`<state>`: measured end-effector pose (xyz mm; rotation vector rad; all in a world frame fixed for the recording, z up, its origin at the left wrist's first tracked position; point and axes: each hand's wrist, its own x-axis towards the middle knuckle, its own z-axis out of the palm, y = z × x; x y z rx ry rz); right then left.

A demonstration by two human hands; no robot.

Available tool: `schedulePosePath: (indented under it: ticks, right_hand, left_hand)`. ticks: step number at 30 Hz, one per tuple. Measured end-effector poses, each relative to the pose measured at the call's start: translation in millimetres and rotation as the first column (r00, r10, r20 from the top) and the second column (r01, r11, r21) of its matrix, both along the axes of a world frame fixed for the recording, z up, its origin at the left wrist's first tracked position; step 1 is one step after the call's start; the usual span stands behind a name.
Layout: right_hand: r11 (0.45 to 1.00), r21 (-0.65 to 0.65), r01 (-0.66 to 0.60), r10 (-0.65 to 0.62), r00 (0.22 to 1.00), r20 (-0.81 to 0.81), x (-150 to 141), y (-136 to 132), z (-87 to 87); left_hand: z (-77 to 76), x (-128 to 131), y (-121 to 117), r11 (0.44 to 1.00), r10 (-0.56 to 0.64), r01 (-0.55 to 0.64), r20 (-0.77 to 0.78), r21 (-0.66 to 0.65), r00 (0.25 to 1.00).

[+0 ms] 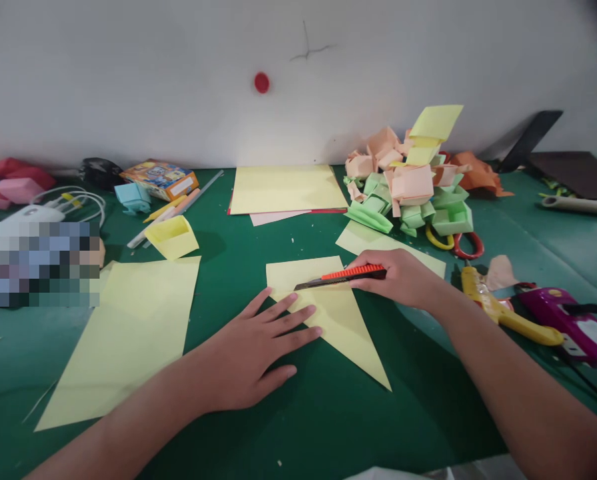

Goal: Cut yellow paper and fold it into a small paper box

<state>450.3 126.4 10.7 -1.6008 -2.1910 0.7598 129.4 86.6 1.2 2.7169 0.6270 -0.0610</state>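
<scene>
A yellow sheet of paper (346, 323) with a slanted lower edge, perhaps folded, lies on the green tabletop in front of me. My left hand (263, 350) is spread flat, its fingertips resting on the sheet's lower left part. In my right hand (401, 273) is an orange and black utility knife (356, 273), its blade out over the paper, the tip near my left fingers. Whether the blade touches the paper I cannot tell. A larger yellow sheet (143, 320) lies flat left of my left hand.
Folded paper pieces (411, 190) are heaped at the back right, by scissors (468, 245). A yellow glue gun (503, 310) lies beside my right forearm, near a purple corded device (573, 320). Stacked paper (286, 189) sits by the wall; a yellow paper box (172, 238) stands left.
</scene>
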Motion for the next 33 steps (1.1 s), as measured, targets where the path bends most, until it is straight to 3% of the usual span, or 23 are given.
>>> schedulePosePath:
  ticks: [8, 15, 25, 33]
  right_hand:
    - [1.0, 0.0, -0.002, 0.002, 1.0, -0.004, 2.1, 0.7, -1.6]
    - [1.0, -0.007, 0.004, -0.004, 1.0, 0.019, 2.0, 0.5, 0.8]
    - [0.999, 0.03, -0.013, 0.013, 1.0, 0.015, 7.5, 1.1, -0.8]
    - [1.0, 0.021, -0.013, 0.013, 0.999, 0.039, 10.0, 1.8, -0.9]
  left_hand:
    - [0.2, 0.3, -0.2, 1.0, 0.003, -0.003, 0.044, 0.011, 0.999]
    - [3.1, 1.5, 0.5, 1.0, 0.009, -0.009, -0.027, -0.017, 1.0]
    - [1.8, 0.3, 0.7, 1.0, 0.003, -0.003, 0.025, 0.009, 1.0]
    - [2.4, -0.2, 0.6, 1.0, 0.005, -0.006, -0.034, -0.01, 0.999]
